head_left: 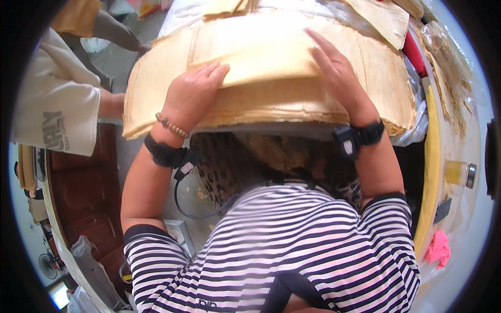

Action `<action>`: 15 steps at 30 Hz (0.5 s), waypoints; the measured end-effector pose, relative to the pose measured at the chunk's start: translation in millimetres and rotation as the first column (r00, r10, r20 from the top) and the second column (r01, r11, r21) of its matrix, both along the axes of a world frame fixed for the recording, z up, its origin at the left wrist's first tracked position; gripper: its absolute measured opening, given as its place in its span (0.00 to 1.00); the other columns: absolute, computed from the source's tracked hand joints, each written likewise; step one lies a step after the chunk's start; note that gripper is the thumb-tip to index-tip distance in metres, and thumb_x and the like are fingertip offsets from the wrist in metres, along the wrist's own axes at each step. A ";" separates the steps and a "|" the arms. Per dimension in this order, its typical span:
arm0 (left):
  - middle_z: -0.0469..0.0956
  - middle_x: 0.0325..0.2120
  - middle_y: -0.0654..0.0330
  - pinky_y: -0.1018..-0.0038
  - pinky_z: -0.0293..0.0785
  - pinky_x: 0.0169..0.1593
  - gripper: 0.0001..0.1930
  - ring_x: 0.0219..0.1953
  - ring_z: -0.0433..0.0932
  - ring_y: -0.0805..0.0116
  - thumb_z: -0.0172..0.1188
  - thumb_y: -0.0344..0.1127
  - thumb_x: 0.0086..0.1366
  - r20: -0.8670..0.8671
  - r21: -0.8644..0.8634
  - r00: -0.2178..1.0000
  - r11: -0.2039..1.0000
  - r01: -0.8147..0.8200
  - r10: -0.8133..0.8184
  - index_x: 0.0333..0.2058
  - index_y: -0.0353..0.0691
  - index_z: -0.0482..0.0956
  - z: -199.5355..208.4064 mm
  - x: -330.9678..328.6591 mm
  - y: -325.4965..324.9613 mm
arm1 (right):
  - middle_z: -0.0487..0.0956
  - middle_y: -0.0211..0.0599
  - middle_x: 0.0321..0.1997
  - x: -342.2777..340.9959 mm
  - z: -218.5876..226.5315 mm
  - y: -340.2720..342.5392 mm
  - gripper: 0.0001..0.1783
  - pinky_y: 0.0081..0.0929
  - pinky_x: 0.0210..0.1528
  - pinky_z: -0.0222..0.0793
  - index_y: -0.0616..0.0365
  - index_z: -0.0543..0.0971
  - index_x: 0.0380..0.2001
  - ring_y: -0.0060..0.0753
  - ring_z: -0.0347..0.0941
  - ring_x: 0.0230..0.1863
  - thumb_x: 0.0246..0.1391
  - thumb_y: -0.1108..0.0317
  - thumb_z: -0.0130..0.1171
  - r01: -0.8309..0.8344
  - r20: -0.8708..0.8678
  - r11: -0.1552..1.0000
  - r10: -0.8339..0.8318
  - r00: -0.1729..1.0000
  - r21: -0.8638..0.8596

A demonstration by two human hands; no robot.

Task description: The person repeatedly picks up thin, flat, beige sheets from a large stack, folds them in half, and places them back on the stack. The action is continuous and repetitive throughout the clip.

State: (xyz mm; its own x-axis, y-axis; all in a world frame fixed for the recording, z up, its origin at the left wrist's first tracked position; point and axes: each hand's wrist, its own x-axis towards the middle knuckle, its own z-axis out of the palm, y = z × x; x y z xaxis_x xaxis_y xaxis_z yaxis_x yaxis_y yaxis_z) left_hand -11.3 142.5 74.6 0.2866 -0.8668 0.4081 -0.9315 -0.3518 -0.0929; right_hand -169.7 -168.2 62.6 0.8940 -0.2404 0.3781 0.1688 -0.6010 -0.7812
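Observation:
A broad stack of thin pale yellow sheets [261, 101] with rough edges lies in front of me. On top of it is a folded pale yellow sheet [271, 62], its near edge running across between my hands. My left hand [195, 88] is closed over the left end of this fold, fingertips and thumb together on it. At the right end, my right hand [334, 68] is held with fingers stretched out, its edge against or just beside the sheet; the contact is blurred. Both wrists carry black straps with small devices, and a bead bracelet circles the left one.
Another person in a light garment [68, 99] stands at the left, an arm reaching near the stack. A brown panelled wooden piece [86, 182] is below. On the right-hand surface are a lidded jar [456, 173], a dark flat object [442, 210] and a pink cloth [437, 249].

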 end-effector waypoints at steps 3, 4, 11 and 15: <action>0.83 0.27 0.50 0.56 0.80 0.33 0.28 0.30 0.84 0.48 0.60 0.29 0.66 -0.040 -0.014 0.988 0.989 -0.150 0.149 0.64 0.60 0.78 28.0 31.8 -12.5 | 0.73 0.55 0.72 -22.0 8.7 -33.7 0.31 0.47 0.76 0.58 0.56 0.73 0.70 0.57 0.63 0.77 0.73 0.49 0.54 0.194 0.046 0.920 -0.189 0.981 -0.341; 0.82 0.26 0.49 0.54 0.79 0.32 0.29 0.28 0.83 0.46 0.60 0.30 0.67 -0.029 -0.057 0.981 0.980 -0.191 0.190 0.65 0.62 0.77 41.9 50.3 -19.2 | 0.72 0.54 0.73 -27.5 7.4 -40.5 0.31 0.48 0.77 0.57 0.56 0.73 0.70 0.58 0.62 0.77 0.73 0.49 0.54 0.179 -0.067 0.887 -0.228 0.971 -0.426; 0.87 0.30 0.52 0.52 0.81 0.31 0.20 0.33 0.88 0.49 0.47 0.36 0.77 0.180 -0.168 0.752 0.773 -0.611 0.634 0.64 0.54 0.76 59.3 203.0 -139.8 | 0.64 0.43 0.80 -39.6 -22.3 -39.6 0.32 0.51 0.83 0.42 0.48 0.73 0.72 0.47 0.52 0.83 0.69 0.48 0.57 0.195 -0.217 0.791 -0.381 0.899 -0.580; 0.86 0.48 0.40 0.48 0.81 0.56 0.27 0.54 0.85 0.43 0.50 0.56 0.75 -0.091 0.390 0.775 0.738 -0.550 0.625 0.61 0.45 0.80 -7.4 245.1 -231.2 | 0.64 0.41 0.80 -39.3 -20.2 -41.9 0.32 0.51 0.82 0.42 0.46 0.73 0.71 0.46 0.53 0.82 0.67 0.49 0.58 0.205 -0.195 0.796 -0.374 0.907 -0.570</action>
